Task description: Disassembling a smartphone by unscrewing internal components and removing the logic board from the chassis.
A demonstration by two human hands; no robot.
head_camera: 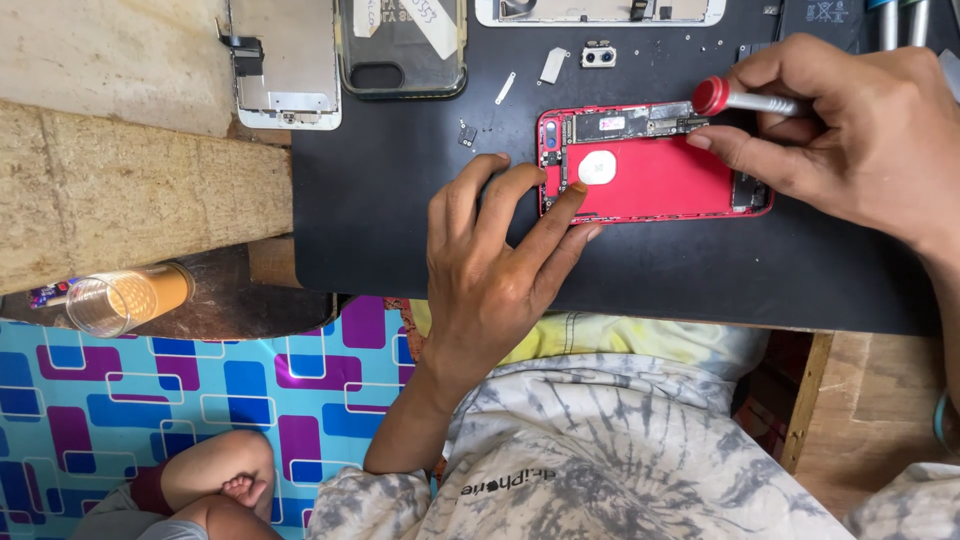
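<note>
Left hand (500,262) pins the corner of an opened red phone shell (655,163) on a black mat (400,200). Right hand (860,140) grips a red-capped screwdriver (745,97) over the board. Clear phone case (402,47) and a glass (125,298) sit nearby.

One camera only, up on the person's head, and it looks almost straight down, close in. The black mat (400,200) fills the upper frame, the person's own lap the bottom, the patterned floor covering (150,390) the lower left. Hands enter from below and right.
</note>
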